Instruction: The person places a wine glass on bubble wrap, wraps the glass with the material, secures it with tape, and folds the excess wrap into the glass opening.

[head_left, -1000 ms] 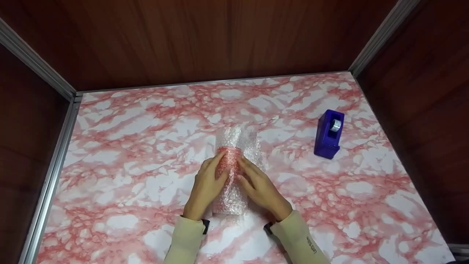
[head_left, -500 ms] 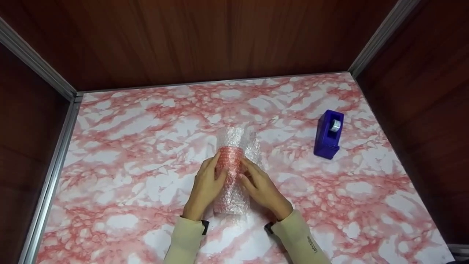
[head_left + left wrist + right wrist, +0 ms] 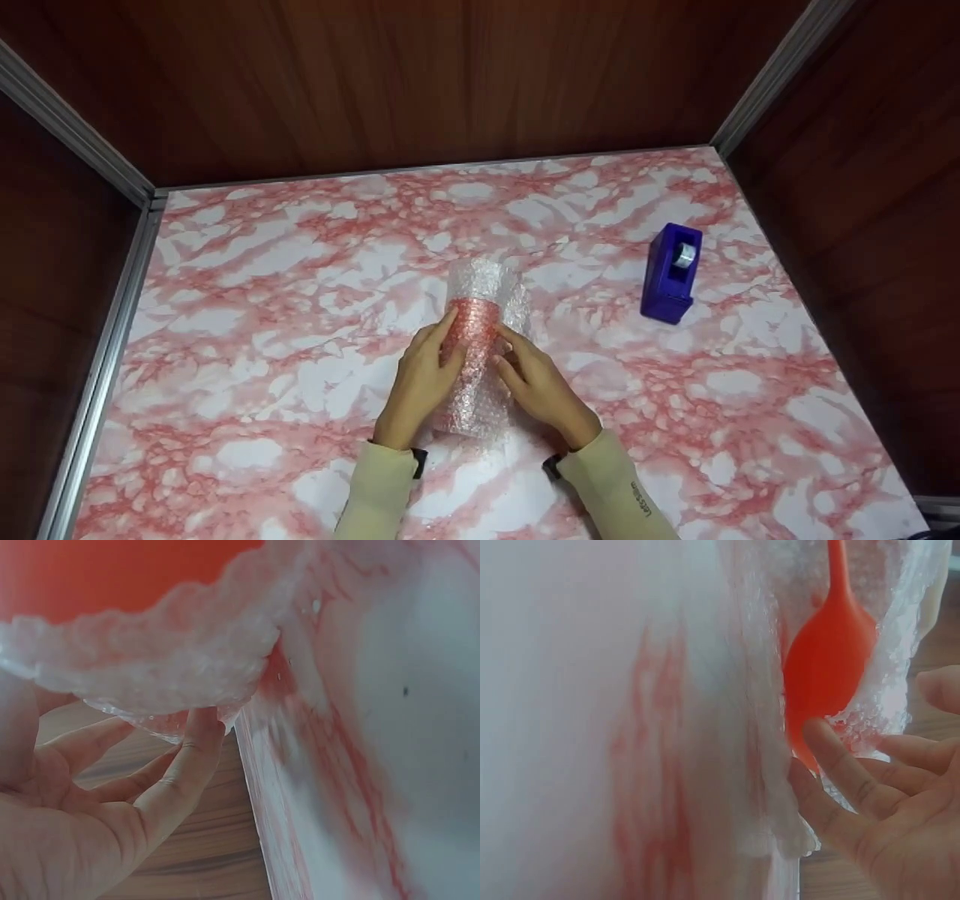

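A clear bubble wrap roll (image 3: 476, 405) lies lengthwise in front of me, wound around an orange-red thing (image 3: 474, 326). Its far end extends past the red part, and a loose layer lies at the right. My left hand (image 3: 420, 375) holds the roll's left side, thumb toward the top; in the left wrist view a fingertip (image 3: 204, 720) meets the wrap's underside. From the right, my right hand (image 3: 544, 382) holds it with bent fingers. Through the right wrist view, the red thing (image 3: 829, 652) looks rounded with a narrow neck; its kind is hard to tell.
A purple tape dispenser (image 3: 671, 274) with a roll of tape stands to the right on the red-and-white marbled table (image 3: 300, 247). Dark wood panels (image 3: 420, 82) and metal rails (image 3: 112, 315) enclose the table's back and sides.
The roll has turned slightly: its far end has shifted a little right, and the loose layer at its right shows narrower. Both hands stay at its sides, the right fingers edging slightly right.
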Tool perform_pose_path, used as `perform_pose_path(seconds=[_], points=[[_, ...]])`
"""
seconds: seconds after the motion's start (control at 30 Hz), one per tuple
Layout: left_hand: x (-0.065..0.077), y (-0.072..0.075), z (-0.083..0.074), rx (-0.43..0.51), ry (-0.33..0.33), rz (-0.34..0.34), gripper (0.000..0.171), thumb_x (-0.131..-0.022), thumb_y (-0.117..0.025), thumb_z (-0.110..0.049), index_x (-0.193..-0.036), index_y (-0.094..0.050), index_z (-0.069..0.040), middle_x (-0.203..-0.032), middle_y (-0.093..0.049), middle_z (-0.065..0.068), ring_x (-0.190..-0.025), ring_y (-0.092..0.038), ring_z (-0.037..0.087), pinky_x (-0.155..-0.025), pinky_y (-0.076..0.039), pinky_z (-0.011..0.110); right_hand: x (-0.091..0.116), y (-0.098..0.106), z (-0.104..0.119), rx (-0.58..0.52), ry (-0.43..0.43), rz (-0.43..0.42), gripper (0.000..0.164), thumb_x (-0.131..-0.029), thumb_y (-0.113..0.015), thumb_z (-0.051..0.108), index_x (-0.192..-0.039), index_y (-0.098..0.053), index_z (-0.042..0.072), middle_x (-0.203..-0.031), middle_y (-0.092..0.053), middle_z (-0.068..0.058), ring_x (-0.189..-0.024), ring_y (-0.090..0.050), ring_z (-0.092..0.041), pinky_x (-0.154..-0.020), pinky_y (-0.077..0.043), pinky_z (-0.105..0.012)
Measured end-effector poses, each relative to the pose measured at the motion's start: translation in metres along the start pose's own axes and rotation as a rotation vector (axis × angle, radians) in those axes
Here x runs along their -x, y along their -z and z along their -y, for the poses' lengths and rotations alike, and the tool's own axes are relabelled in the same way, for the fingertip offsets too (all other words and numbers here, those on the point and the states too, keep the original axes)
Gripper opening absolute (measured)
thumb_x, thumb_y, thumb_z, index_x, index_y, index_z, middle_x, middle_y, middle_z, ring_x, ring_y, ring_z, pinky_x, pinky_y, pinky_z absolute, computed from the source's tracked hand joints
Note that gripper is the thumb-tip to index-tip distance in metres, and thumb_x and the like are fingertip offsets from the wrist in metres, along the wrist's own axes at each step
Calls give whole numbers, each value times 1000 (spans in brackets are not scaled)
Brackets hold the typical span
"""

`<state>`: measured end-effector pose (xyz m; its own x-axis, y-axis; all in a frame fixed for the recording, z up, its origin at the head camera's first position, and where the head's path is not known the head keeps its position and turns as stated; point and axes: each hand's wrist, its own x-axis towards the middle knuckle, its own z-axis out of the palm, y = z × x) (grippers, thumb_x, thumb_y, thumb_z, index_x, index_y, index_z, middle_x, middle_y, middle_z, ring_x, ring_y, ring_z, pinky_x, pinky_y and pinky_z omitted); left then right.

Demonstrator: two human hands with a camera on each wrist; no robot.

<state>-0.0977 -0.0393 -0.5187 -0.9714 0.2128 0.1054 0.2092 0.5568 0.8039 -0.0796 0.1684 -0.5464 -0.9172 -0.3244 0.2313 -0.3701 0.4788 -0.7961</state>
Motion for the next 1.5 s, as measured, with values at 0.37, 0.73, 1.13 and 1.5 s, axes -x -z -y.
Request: perform_pose_path(seconds=[0.37, 0.73, 1.13, 1.5], points=[[0, -1, 1, 14, -33, -11, 47, -105, -51, -19, -152, -46, -14, -134, -54, 17, -105, -61, 26, -89, -51, 43, 0, 0, 0, -26, -22, -9, 52, -104, -55, 19, -149, -39, -1, -102, -69, -11, -93, -69, -21, -82, -56, -39], [1, 0, 1, 31, -35, 4, 46, -106, -51, -22, -152, -46, -17, -138, -50, 18, -97, -62, 25, -85, -52, 44, 0, -1, -1, -15, -42, -1, 50, -105, -54, 23, -147, -41, -1, -105, -69, -14, -96, -69, -25, -82, -56, -41], [0, 0, 2, 41, -23, -14, 46, -105, -54, -25, -150, -49, -21, -136, -51, 10, -82, -56, 11, -75, -50, 37, 0, -2, -1, -35, -1, -50, 50, -104, -56, 15, -145, -42, -11, -147, -36, -28, -118, -57, -33, -90, -54, -37], [1, -2, 5, 62, -24, -14, 50, -104, -56, -22, -153, -45, -21, -134, -50, 13, -82, -54, 13, -71, -49, 35, 0, 1, 3, 56, -137, 68, 61, -107, -45, 37, -159, -27, 10, -157, -35, -12, -142, -35, -27, -114, -30, -44]])
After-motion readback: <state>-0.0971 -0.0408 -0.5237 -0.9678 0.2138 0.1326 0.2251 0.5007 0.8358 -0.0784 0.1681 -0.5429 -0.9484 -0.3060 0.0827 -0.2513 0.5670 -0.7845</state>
